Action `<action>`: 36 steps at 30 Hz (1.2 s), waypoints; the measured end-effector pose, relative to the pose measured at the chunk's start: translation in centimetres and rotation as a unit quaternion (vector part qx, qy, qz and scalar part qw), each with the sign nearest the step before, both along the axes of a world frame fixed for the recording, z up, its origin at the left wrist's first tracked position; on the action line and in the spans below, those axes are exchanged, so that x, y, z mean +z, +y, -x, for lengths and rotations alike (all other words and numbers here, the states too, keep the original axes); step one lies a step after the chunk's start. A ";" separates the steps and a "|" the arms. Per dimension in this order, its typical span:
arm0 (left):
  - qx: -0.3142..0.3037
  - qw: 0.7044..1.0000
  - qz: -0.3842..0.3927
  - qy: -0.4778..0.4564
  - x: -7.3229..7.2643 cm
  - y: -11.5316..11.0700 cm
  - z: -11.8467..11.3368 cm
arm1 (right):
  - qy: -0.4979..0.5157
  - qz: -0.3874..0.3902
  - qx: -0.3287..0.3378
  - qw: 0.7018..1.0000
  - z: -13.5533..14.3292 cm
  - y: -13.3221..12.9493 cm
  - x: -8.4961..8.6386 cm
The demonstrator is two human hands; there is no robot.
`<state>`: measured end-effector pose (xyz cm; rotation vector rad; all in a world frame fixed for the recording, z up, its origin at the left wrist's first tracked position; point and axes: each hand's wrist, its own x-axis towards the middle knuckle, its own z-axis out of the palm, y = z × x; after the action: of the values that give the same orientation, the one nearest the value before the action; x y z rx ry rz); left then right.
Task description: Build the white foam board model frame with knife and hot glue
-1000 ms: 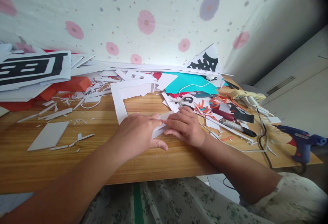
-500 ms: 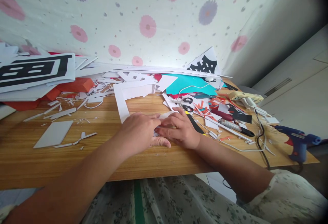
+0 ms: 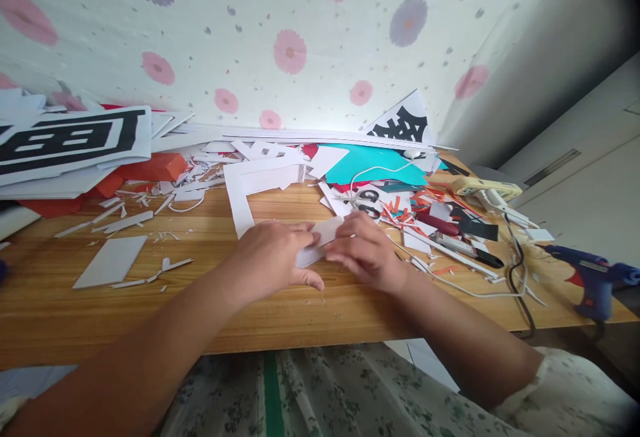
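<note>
A small white piece [image 3: 327, 230] lies between my hands over the wooden table. My left hand [image 3: 275, 254] rests on its left end, fingers over it and thumb apart below. My right hand [image 3: 367, 250] is at the right end of the piece, its fingers bent and pressed together; what sits between the fingertips is hidden. Beyond my left hand stands a white angular frame [image 3: 237, 200], its lower end reaching that hand. Black-handled scissors [image 3: 369, 202] lie just beyond my right hand.
Paper scraps, a turquoise sheet [image 3: 375, 165] and a black-tipped cutter [image 3: 470, 250] lie at the right, with cords, a power strip [image 3: 487, 188] and a blue glue gun [image 3: 593, 277]. At the left are a white rectangle [image 3: 111, 262] and stacked printed sheets [image 3: 75, 140].
My right hand has moved slightly right, uncovering more of the white piece. The yellow-and-black tool beside it is now mostly hidden. The whole view has shifted a little.
</note>
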<state>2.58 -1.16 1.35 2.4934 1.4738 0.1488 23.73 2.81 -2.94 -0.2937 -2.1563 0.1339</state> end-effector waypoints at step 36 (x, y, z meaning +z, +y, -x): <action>-0.001 0.999 0.018 -0.043 -0.4 0.3 0.8 | -0.041 -0.056 0.003 0.998 1.9 0.0 -1.9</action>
<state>1.74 -0.89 0.96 2.4282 1.4260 0.2233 21.84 2.78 -4.82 -0.2312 -2.2361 0.0032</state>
